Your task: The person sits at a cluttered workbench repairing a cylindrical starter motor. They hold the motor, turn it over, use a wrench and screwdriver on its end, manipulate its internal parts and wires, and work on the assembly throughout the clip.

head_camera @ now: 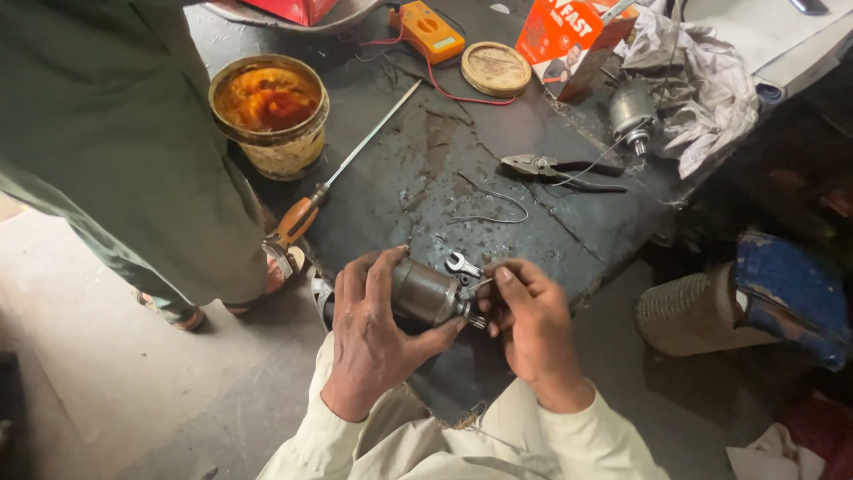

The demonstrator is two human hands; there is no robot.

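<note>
My left hand (pixel 373 333) wraps around a small grey cylindrical motor (pixel 425 292) held on its side over the near edge of a dark, greasy workbench (pixel 444 160). My right hand (pixel 531 324) pinches at the motor's shaft end with thumb and fingertips. A small open-ended spanner (pixel 462 264) lies on the bench just above the motor, touching neither hand clearly.
On the bench lie a long orange-handled screwdriver (pixel 342 173), pliers (pixel 551 169), a loose wire (pixel 493 209), a grease tub (pixel 269 111), a round lid (pixel 495 68), an orange multimeter (pixel 426 31), a second motor (pixel 632 114), an orange box (pixel 569 36) and rags (pixel 702 80). Another person in green (pixel 115 151) stands at the left.
</note>
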